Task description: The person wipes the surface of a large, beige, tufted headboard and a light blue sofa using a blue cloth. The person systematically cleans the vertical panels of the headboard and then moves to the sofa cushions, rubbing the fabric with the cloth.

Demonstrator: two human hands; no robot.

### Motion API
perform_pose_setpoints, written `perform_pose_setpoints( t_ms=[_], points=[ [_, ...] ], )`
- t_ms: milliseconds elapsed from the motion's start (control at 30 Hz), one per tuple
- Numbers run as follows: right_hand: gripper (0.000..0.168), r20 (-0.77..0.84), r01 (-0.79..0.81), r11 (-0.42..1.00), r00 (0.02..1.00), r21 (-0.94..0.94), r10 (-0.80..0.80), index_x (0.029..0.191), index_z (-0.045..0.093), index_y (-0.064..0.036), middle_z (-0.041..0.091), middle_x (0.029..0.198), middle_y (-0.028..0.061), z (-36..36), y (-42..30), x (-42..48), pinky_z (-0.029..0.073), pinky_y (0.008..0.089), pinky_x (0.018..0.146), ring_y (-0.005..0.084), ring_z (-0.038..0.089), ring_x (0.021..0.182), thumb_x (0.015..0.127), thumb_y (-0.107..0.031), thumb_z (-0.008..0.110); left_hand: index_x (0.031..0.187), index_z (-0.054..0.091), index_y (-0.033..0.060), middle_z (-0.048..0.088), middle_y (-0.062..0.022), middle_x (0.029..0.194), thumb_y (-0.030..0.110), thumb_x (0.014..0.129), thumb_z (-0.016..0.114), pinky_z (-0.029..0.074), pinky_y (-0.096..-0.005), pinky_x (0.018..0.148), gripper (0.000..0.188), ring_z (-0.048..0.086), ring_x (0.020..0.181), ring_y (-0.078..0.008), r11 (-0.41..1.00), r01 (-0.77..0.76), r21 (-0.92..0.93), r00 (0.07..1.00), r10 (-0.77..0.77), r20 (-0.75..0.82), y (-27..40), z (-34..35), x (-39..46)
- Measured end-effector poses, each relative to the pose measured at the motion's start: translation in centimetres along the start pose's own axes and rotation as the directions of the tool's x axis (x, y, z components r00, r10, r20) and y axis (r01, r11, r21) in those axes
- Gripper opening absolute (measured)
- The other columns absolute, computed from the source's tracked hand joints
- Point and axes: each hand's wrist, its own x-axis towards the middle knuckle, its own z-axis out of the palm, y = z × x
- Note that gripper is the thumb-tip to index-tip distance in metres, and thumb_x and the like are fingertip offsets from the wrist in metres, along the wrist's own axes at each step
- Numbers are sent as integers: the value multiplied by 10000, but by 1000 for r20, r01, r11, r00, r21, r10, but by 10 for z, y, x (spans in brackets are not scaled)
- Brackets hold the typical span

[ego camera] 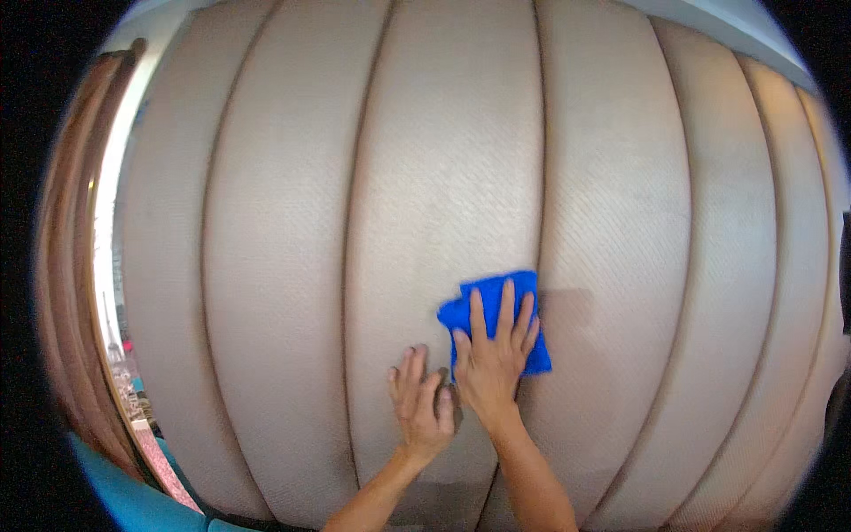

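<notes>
A padded wall panel in beige fabric, split into wide vertical channels by dark seams, fills most of the head view. My right hand, fingers spread, presses a folded blue cloth flat on it, across the seam right of centre. The cloth's left corner sticks out past my thumb. Lower and to the left, my left hand holds nothing; its fingers are apart and slightly bent, at or close to the panel. Whether its fingertips touch the fabric I cannot tell.
Brown curtains hang at the far left, beside a narrow bright gap. Teal upholstery lies at the lower left, near a pink patterned surface. A pale ceiling edge runs along the upper right.
</notes>
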Motion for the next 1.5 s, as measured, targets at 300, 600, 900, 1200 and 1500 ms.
perform_pose_setpoints(
  t_ms=[300,600,900,1200,1500],
  points=[
    [578,-175,-79,996,981,31,83,1501,473,-117,200,1653,225,12,11,31,161,661,1174,530,125,1499,965,-288,602,1166,618,11,444,-248,1534,84,934,589,230,-603,1160,245,373,1453,-417,999,-37,38,997,34,66,-15,-8,10],
    [597,-227,219,968,956,122,-187,1468,514,-99,272,1626,216,43,-25,61,111,649,1187,488,150,1509,940,-346,642,1266,525,-52,434,-248,1535,100,998,498,278,-520,1177,309,381,1443,-424,998,45,45,997,-42,-70,-31,-15,19],
    [478,-108,576,792,817,204,-566,1331,639,-44,425,1563,121,65,-38,40,166,598,1203,367,254,1507,961,-345,591,1317,518,-76,446,-228,1538,147,1007,493,309,-456,1174,383,428,1418,-360,986,155,-55,964,-163,-211,-42,-31,20],
    [566,213,669,687,655,284,-725,1395,582,-16,355,1613,138,99,-12,-115,122,593,1222,355,208,1532,906,-300,575,1282,517,-93,449,-282,1505,114,1022,462,339,-507,1150,336,446,1384,-421,984,178,-5,965,-176,-194,-49,-20,-27],
    [580,368,596,705,602,384,-709,1418,574,-75,393,1598,81,93,33,-161,155,582,1227,302,210,1538,874,-276,570,1259,549,-112,405,-292,1542,185,1005,484,253,-556,1179,397,366,1440,-468,985,103,142,992,-111,53,-37,0,-89]
  ],
)
